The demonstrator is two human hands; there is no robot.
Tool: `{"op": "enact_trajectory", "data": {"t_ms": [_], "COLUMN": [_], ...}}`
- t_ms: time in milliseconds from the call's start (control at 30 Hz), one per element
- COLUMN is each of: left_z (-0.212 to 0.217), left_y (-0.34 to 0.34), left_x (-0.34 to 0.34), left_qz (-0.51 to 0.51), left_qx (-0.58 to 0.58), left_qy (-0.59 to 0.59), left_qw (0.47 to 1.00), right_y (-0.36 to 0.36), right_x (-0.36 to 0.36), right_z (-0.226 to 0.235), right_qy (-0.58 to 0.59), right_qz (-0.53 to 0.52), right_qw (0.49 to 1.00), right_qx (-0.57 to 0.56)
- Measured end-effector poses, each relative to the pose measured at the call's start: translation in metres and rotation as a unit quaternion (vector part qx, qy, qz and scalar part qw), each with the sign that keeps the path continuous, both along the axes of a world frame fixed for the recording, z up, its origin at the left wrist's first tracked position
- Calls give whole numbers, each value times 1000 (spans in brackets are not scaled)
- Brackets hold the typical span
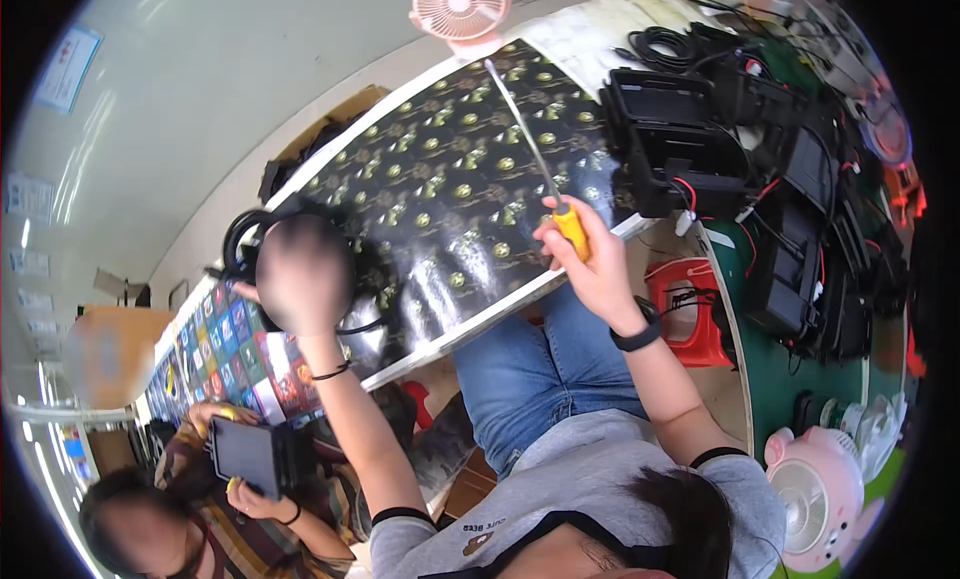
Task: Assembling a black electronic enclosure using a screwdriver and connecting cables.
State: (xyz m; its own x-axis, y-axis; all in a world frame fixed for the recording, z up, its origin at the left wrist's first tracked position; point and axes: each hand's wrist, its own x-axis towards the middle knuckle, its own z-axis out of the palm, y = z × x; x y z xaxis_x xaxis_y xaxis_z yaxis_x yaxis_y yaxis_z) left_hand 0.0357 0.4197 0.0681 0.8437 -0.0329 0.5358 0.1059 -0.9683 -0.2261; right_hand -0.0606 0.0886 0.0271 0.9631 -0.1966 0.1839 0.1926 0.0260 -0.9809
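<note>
In my right hand (598, 264) is a long screwdriver (570, 229), its yellow handle wrapped by my fingers. The thin metal shaft points away from me over the table with the dark patterned cover (450, 179); its tip touches nothing I can make out. My left hand (305, 279) reaches to the left part of the same table, beside a coiled black cable (240, 244) and a dark item partly behind the hand. A blur covers most of that hand, so its fingers, and anything in them, are hidden.
Several black plastic cases (680, 144) with wires crowd the right side. A small pink fan (460, 7) stands at the far edge, and another pink fan (815, 494) is at lower right. A red stool (690, 314) is under the table. At left, a co-worker holds a black case (247, 454).
</note>
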Motion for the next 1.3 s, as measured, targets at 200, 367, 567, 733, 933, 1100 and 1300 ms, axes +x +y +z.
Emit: {"op": "enact_trajectory", "data": {"t_ms": [200, 367, 567, 733, 933, 1100, 1300], "left_z": [-9, -8, -7, 3, -16, -13, -6], "left_y": [82, 29, -152, -245, -206, -146, -79], "left_x": [19, 6, -22, -50, -63, -68, -85], "left_qz": [114, -13, -455, -521, -437, -366, -364], "left_qx": [6, -28, -247, -188, -222, -196, -203], "left_qy": [50, -63, 68, 144, 177, 139, 197], "left_qw": [992, 998, 853, 820, 853, 899, 887], "right_y": [-79, -144, -142, -87, -31, -15, -93], "right_x": [-47, -36, -7, -2, -5, 9, 72], "right_z": [59, 69, 28, 30, 32, 38, 4], "right_qy": [-104, -45, 11, -57, -58, -87, -93], "right_qz": [-289, -385, -375, -279, -92, 26, -248], "right_qw": [882, 817, 779, 847, 925, 987, 913], "right_qx": [-358, -427, -503, -448, -365, -134, -311]}}
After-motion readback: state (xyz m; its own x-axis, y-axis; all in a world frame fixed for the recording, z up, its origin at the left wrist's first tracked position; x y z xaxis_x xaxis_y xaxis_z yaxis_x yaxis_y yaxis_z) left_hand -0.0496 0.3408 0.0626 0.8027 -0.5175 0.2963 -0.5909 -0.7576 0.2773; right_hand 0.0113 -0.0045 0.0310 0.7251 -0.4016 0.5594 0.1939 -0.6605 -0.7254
